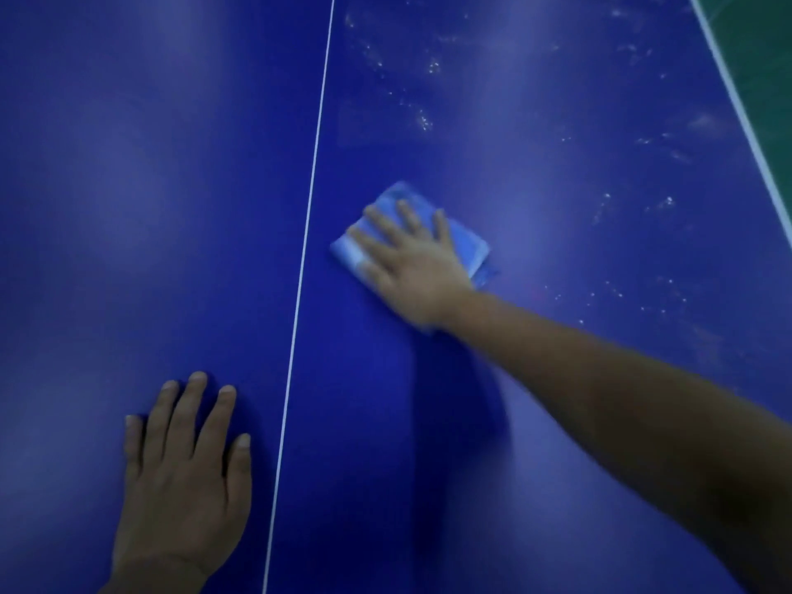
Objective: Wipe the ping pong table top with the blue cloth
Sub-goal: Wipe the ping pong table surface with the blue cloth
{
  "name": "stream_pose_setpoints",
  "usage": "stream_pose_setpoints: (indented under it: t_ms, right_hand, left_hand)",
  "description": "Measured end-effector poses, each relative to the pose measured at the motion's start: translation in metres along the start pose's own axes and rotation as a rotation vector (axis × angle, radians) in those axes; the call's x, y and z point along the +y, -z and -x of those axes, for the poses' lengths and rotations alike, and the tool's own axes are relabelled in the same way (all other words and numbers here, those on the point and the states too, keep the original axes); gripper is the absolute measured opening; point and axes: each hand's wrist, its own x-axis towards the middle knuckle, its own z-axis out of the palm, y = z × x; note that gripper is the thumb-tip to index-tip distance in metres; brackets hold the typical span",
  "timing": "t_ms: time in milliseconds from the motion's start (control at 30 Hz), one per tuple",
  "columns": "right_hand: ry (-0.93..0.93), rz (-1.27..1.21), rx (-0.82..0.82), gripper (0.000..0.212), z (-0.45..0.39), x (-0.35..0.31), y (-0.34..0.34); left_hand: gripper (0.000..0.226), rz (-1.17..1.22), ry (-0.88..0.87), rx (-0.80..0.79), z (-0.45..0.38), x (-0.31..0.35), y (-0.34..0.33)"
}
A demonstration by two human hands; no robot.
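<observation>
Blue cloth [465,244] mid-wipe on the right half of the surface [557,422], with the job only partly done as we judge it.

We have the folded cloth lying flat just right of the white centre line [308,199], our right hand [411,267] pressing down on it with fingers spread and straight, not clutching it. Our left hand [184,478] rests flat and relaxed on the surface left of the line, holding nothing, seemingly bracing us. White specks and smears [428,117] show beyond the cloth and out toward the right edge line [737,100], so that far-right stretch looks unwiped. The left half and the near part look clean, though glare makes us unsure. We reckon the speckled area is what remains.
</observation>
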Motion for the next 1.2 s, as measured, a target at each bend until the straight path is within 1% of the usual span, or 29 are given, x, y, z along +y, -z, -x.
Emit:
stream_pose_setpoints:
  t_ms: [67,133,167,200,233,267,333,367,400,467,500,533,567,633,667,700,733,767,833,867,900,933,967,1033,1067,1100,1133,1167,1200]
  right_hand:
    - [-0.22,0.112,0.042,0.057,-0.011,0.073,0.017]
    - [-0.545,0.009,0.054,0.055,-0.009,0.145,0.037]
    - [-0.624,-0.072,0.061,0.054,-0.002,0.159,0.043]
    - [-0.602,-0.089,0.069,0.055,0.008,0.158,0.042]
    - [-0.514,-0.048,0.074,0.057,0.023,0.142,0.036]
    - [-0.37,0.0,0.066,0.059,0.044,0.117,0.027]
    - [-0.032,0.041,0.02,0.056,0.112,0.054,0.001]
    - [0.174,0.054,0.038,0.052,0.153,0.028,-0.017]
    - [0.322,0.064,0.012,0.05,0.183,0.011,-0.025]
    - [0.442,0.104,-0.06,0.05,0.183,0.027,-0.015]
    - [0.371,0.153,-0.001,0.051,0.163,0.049,-0.007]
    - [0.189,0.158,0.032,0.053,0.137,0.074,0.003]
    - [-0.058,0.138,0.025,0.055,0.112,0.1,0.015]
    - [-0.514,-0.018,0.041,0.056,0.08,0.132,0.031]
    - [-0.608,-0.063,0.059,0.055,0.078,0.127,0.032]
    - [-0.586,-0.027,0.067,0.054,0.083,0.109,0.026]
    - [-0.471,0.049,0.067,0.055,0.094,0.082,0.015]
    - [-0.288,0.08,0.073,0.055,0.109,0.048,0.002]
    - [0.192,0.067,0.066,0.052,0.156,-0.009,-0.027]
    - [0.368,0.073,0.036,0.051,0.173,-0.02,-0.033]
    - [0.438,0.083,-0.005,0.051,0.178,-0.012,-0.028]
    - [0.391,0.096,0.008,0.054,0.17,0.011,-0.021]
    - [0.203,0.095,0.058,0.057,0.158,0.041,-0.014]
    - [-0.343,0.045,0.068,0.059,0.139,0.105,0.004]
    - [-0.585,-0.036,0.077,0.058,0.137,0.13,0.012]
    - [-0.73,-0.121,0.101,0.057,0.138,0.138,0.017]
    - [-0.77,-0.145,0.119,0.057,0.142,0.132,0.017]
    - [-0.743,-0.107,0.114,0.058,0.148,0.111,0.01]
    - [-0.652,-0.042,0.116,0.058,0.155,0.082,0.0]
  left_hand:
    - [0.063,-0.006,-0.013,0.016,0.0,-0.002,-0.001]
    - [0.062,-0.018,-0.015,0.019,0.0,-0.002,-0.001]
    - [0.062,-0.017,-0.015,0.02,0.001,-0.003,-0.001]
    - [0.062,-0.014,-0.015,0.023,0.001,-0.002,-0.001]
    - [0.062,-0.009,-0.014,0.025,0.001,-0.002,-0.001]
    - [0.061,-0.009,-0.011,0.027,0.002,-0.001,0.0]
    - [0.061,-0.013,-0.015,0.03,0.002,0.0,0.001]
    - [0.06,-0.015,-0.019,0.033,0.002,0.0,0.0]
    - [0.06,-0.016,-0.02,0.032,0.002,0.0,0.0]
    - [0.061,-0.013,-0.022,0.032,0.003,-0.002,-0.001]
    - [0.061,-0.008,-0.02,0.035,0.003,-0.002,-0.001]
    - [0.061,-0.004,-0.018,0.04,0.003,-0.002,-0.001]
    - [0.062,0.001,-0.016,0.044,0.003,-0.001,0.0]
    - [0.062,0.016,-0.01,0.05,0.004,0.002,0.001]
    - [0.062,0.022,-0.012,0.051,0.004,0.002,0.002]
    - [0.062,0.025,-0.018,0.051,0.004,0.002,0.002]
    - [0.062,0.025,-0.02,0.051,0.004,0.002,0.002]
    - [0.062,0.023,-0.02,0.05,0.005,0.001,0.002]
    - [0.063,0.018,-0.017,0.049,0.005,0.0,0.0]
    - [0.063,0.016,-0.018,0.054,0.005,0.0,0.0]
    - [0.063,0.016,-0.023,0.061,0.005,-0.001,-0.001]
    - [0.063,0.017,-0.026,0.066,0.005,-0.001,-0.001]
    - [0.063,0.017,-0.026,0.071,0.005,-0.001,-0.001]
    - [0.062,0.008,-0.03,0.084,0.005,-0.002,-0.003]
    - [0.061,0.003,-0.035,0.09,0.005,-0.002,-0.004]
    - [0.061,0.001,-0.038,0.092,0.005,-0.002,-0.005]
    - [0.061,0.0,-0.039,0.089,0.004,-0.003,-0.005]
    - [0.061,-0.005,-0.039,0.086,0.004,-0.003,-0.006]
    - [0.061,-0.012,-0.037,0.086,0.003,-0.003,-0.006]
